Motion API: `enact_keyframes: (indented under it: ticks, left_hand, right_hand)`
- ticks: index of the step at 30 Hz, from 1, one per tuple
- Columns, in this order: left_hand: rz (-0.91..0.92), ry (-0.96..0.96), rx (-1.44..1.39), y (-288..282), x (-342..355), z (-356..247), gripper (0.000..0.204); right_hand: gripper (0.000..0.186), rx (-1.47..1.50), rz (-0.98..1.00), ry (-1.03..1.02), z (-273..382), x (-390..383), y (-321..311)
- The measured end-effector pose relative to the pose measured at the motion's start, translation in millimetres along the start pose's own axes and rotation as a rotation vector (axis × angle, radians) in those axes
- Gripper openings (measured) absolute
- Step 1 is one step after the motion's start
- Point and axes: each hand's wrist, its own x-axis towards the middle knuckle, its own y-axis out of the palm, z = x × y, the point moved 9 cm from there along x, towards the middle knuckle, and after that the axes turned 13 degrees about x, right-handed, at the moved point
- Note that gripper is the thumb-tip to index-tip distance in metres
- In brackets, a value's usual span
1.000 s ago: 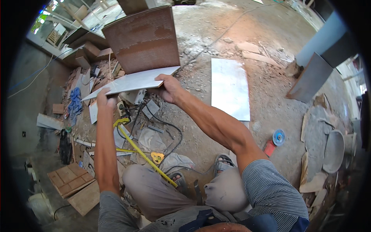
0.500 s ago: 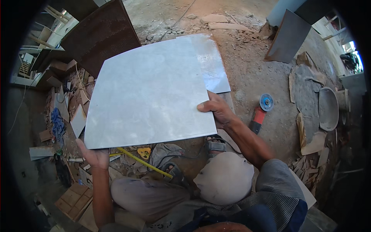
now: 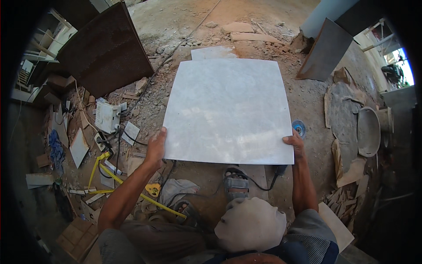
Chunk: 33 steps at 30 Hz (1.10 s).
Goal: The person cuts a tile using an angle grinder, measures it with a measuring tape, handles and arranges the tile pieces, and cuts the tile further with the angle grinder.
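Note:
A large, pale grey-white tile (image 3: 228,110) is held up in front of me by its two sides. My left hand (image 3: 156,147) grips its left edge near the lower corner, with the thumb at the rim. On the opposite edge, my right hand (image 3: 296,146) is closed with its thumb on the face; its other fingers are partly hidden behind. Another pale sheet or tile (image 3: 213,53) lies on the ground beyond, mostly covered by the held one. An angle grinder's blue disc (image 3: 299,127) shows just past my right hand, its body mostly hidden.
A yellow tape measure (image 3: 153,189) lies near my feet with its blade pulled out. To the left are a white electrical box (image 3: 107,115) with cables and a dark brown panel (image 3: 105,50). A grey panel (image 3: 326,50) leans at right, near a basin (image 3: 368,132). Rubble covers the ground.
The tile has moved right and levelled out, uncovering the electrical box at left. My left hand has shifted from the lower corner to the left edge; my right hand has moved right with the tile.

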Motion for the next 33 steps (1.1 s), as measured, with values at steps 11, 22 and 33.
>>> enact_keyframes:
  ticks: [11, 22, 33]
  left_hand:
    - [-0.009, 0.112, 0.075, 65.7, 49.8, -61.4, 0.038]
    - [0.229, 0.131, 0.142, 141.8, 93.3, -127.9, 0.037]
    - [0.398, 0.067, 0.292, 224.7, 104.2, -152.0, 0.034]
  right_hand:
    - [0.053, 0.806, 0.222, -0.180, -14.1, 59.8, -101.2]
    - [0.062, 0.739, 0.058, -0.345, 28.3, 5.9, -114.8]
    - [0.069, 0.801, -0.121, -0.435, 47.8, -59.2, -173.4]
